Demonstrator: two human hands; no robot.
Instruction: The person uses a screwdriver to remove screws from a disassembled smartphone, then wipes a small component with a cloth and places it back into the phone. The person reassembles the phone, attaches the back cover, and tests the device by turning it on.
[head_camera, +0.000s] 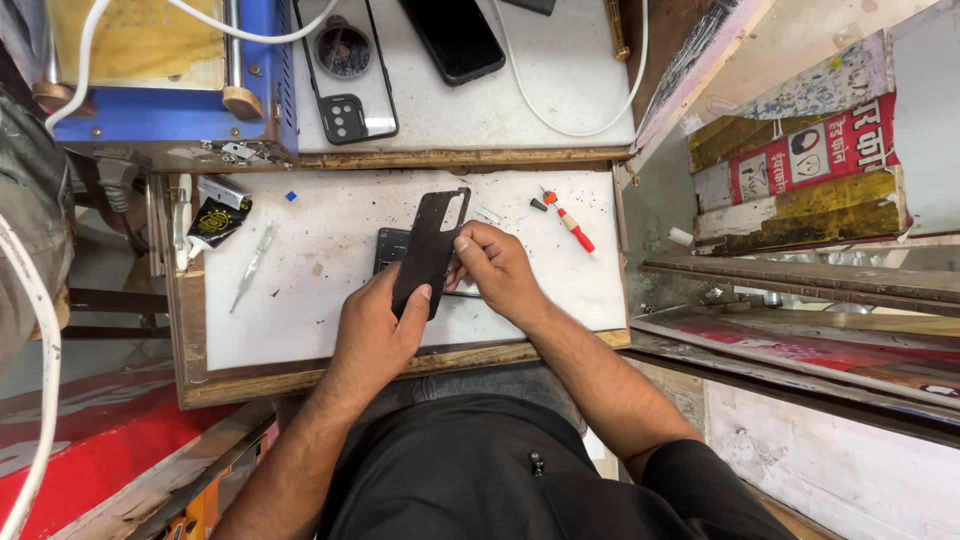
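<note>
Both hands lift the back cover (430, 245) off the phone (390, 248); left hand (375, 330) grips its bottom, right hand (495, 268) pinches its edge; next needs a steady peel.

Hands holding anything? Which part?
Yes: a black phone back cover. Left hand grips its lower end; right hand pinches its right edge near the middle.
</note>
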